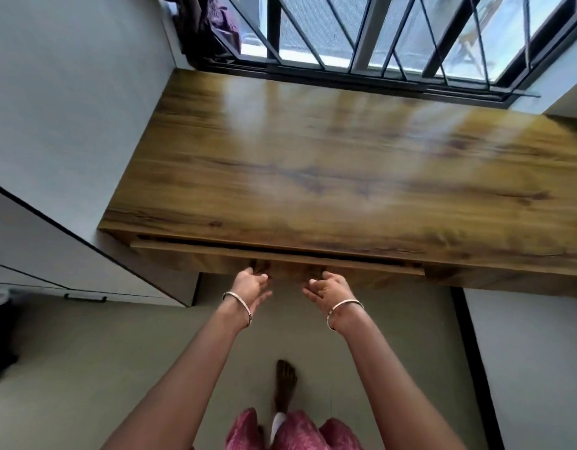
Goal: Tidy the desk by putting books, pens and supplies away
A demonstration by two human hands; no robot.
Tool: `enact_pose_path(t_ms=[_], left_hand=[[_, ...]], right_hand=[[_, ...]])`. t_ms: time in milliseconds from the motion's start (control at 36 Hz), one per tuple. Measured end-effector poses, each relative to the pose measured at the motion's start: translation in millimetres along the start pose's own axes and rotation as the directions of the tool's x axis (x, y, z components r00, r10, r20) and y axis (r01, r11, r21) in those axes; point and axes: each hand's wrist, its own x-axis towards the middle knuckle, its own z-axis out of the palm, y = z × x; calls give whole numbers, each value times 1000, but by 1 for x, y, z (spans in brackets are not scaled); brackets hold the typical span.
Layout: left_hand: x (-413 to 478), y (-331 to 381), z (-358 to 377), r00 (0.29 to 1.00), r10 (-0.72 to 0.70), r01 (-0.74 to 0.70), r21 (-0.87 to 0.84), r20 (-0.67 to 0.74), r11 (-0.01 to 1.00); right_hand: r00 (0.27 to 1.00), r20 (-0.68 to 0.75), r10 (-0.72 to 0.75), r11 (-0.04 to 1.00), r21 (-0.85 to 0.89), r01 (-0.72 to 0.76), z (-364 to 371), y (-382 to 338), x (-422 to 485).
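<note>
The wooden desk (345, 164) under the window has a bare top; no books, pens or supplies show on it. Its shallow drawer (215, 254) stands out a little, with a dark gap above the front. My left hand (251, 285) and my right hand (327, 289) are side by side at the lower edge of the drawer front, palms turned inward. The fingers of both are loosely curled and hold nothing. Motion blur hides whether the fingertips touch the wood.
A barred window (378, 37) runs along the desk's far edge, with dark cloth (212, 24) hanging at its left. A grey cabinet (53, 254) stands to the left and a white panel (534, 368) to the right. My foot (285, 381) is on the floor below the desk.
</note>
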Motion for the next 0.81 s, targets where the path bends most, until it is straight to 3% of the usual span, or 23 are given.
enact_pose_path(t_ms=[444,639,694,806], left_hand=[[35,3,12,1000,-4,8,136,-23,991],[19,-2,14,999,34,-37,330,14,943],[13,-6,17,998,59,-64,438,25,897],[-9,-4,26,973,217,-208,684,74,700]], right_hand=[[999,50,12,981,-193,-2,0,-15,27],[994,109,-21,946,-321,55,-7,-25,14],[990,131,-52,941,-326,92,-11,-31,4],[980,142,-141,948,-265,175,-18,-37,-17]])
